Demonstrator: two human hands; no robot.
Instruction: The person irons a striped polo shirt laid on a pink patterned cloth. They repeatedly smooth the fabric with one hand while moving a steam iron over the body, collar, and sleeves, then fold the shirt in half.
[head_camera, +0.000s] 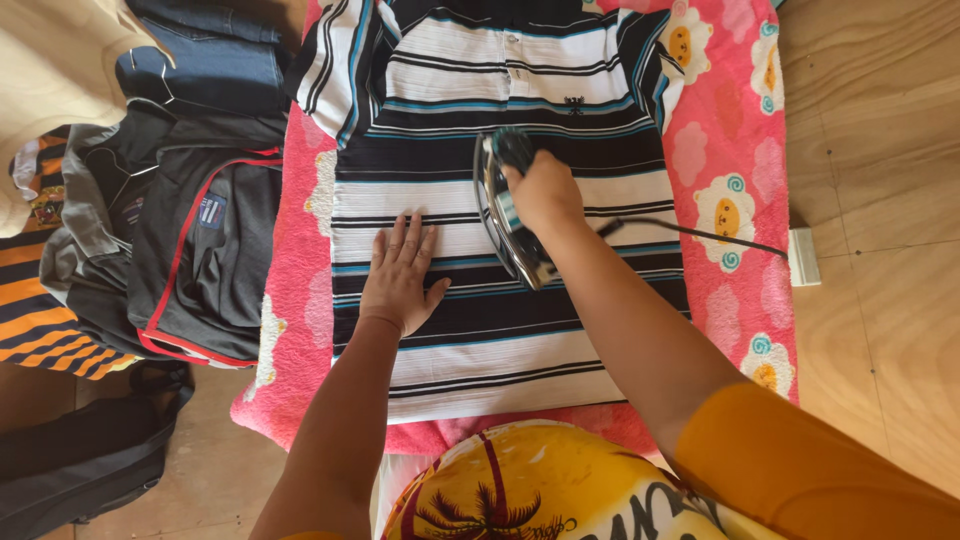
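I was mid-pressing: my right hand (545, 190) gripped the iron (510, 210) on the striped shirt (500, 330); beside the iron, my left hand (400, 275) lay flat, fingers spread. Next called for smoothing ahead.

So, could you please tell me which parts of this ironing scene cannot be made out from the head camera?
- Iron: its handle is hidden by the right hand gripping it.
- Striped shirt: the collar is cut off by the top edge.
- Cord: its end is hidden behind the pink towel.
- Shirt under the left hand: covered by the flat palm.
- Pile of clothes: lower garments are hidden by the upper ones.
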